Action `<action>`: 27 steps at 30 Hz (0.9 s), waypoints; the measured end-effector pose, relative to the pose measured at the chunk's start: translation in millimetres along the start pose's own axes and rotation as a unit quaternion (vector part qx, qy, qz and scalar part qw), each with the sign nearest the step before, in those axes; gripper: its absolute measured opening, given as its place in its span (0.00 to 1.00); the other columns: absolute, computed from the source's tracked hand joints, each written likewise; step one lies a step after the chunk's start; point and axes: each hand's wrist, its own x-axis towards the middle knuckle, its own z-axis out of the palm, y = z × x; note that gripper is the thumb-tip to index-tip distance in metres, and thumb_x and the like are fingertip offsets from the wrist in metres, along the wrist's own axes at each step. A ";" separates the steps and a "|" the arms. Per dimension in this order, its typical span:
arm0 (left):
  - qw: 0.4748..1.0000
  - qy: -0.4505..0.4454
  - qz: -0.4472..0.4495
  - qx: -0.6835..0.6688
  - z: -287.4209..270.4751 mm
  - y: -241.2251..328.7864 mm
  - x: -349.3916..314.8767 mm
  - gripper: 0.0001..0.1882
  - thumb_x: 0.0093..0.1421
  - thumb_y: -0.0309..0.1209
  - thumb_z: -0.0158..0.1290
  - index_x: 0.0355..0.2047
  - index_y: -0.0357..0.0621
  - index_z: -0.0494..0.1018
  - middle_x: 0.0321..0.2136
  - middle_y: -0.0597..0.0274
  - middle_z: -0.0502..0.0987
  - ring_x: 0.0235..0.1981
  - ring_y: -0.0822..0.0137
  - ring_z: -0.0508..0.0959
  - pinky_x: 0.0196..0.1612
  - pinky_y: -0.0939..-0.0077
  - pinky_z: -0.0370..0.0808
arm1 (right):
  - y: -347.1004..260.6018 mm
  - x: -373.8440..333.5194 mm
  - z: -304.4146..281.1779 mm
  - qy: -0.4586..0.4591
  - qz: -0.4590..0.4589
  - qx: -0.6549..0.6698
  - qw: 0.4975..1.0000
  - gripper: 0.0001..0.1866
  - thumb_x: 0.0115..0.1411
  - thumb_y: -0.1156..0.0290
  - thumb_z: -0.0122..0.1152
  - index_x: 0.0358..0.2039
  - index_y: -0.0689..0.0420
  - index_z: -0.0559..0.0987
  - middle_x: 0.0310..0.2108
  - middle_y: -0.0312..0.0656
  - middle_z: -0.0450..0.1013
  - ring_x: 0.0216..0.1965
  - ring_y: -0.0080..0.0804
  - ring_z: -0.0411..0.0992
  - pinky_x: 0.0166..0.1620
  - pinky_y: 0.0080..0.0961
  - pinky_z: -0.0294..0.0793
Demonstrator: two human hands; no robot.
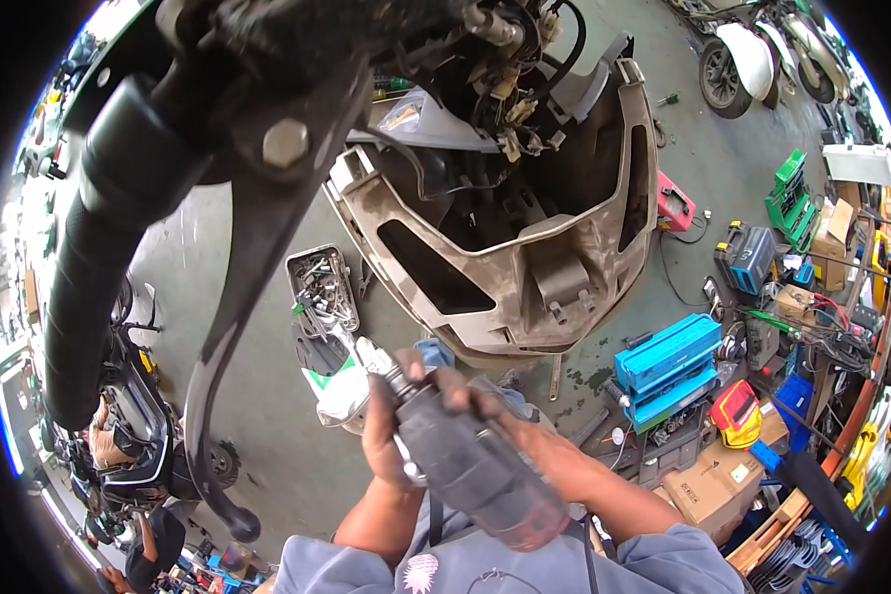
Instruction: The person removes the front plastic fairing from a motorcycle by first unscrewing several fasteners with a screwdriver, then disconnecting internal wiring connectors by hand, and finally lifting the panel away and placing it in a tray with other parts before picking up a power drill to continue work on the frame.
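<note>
My left hand [386,437] is closed around the silver, ridged nose of a dark power tool [475,463]. The tool has a long rounded body and a reddish rear end, and it is tilted in front of my chest. My right hand [510,421] curls over the far side of its body, fingers near the nose; part of that hand is hidden behind the tool. Beyond my hands stands a dusty brown motorcycle fairing [485,267] with loose wiring [520,119] above it. A black handlebar grip [119,218] and a hand lever [230,327] loom close at the left.
A tray of metal parts [319,282] lies on the floor near the fairing. To the right are a blue toolbox [668,361], a cardboard box [718,487] and a red case [674,205]. A parked motorcycle [139,426] and another person [158,540] are at left.
</note>
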 end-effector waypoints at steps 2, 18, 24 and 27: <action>0.999 -0.022 0.012 -0.026 -11.4 10.7 -11.4 0.22 0.65 0.54 0.32 0.39 0.49 0.60 0.31 0.51 0.70 0.41 0.42 0.72 0.40 0.46 0.73 | -4.6 5.5 -5.1 -0.046 -0.107 -0.028 0.993 0.35 0.47 0.75 0.57 0.57 0.68 0.59 0.53 0.61 0.63 0.54 0.52 0.64 0.56 0.37 0.64; 0.994 0.054 -0.064 0.063 -75.8 27.8 -92.8 0.21 0.62 0.51 0.39 0.34 0.44 0.62 0.26 0.46 0.73 0.34 0.43 0.74 0.41 0.50 0.69 | -45.9 170.3 -160.3 0.546 -0.236 0.299 0.746 0.11 0.58 0.73 0.58 0.38 0.68 0.76 0.33 0.39 0.75 0.32 0.22 0.71 0.39 0.18 0.69; 0.987 0.065 -0.122 0.078 -86.9 24.5 -102.1 0.21 0.60 0.52 0.43 0.33 0.44 0.62 0.27 0.43 0.73 0.35 0.42 0.75 0.41 0.51 0.70 | -34.2 180.8 -162.7 0.514 -0.298 0.336 0.730 0.10 0.59 0.74 0.57 0.39 0.64 0.76 0.32 0.38 0.76 0.33 0.22 0.72 0.39 0.18 0.70; 0.985 0.064 -0.139 0.081 -85.2 23.6 -100.1 0.21 0.60 0.52 0.43 0.33 0.44 0.63 0.27 0.43 0.73 0.36 0.42 0.74 0.43 0.51 0.70 | -38.4 184.7 -154.6 0.535 -0.309 0.388 0.684 0.10 0.60 0.73 0.56 0.39 0.65 0.75 0.33 0.38 0.75 0.33 0.22 0.72 0.38 0.18 0.70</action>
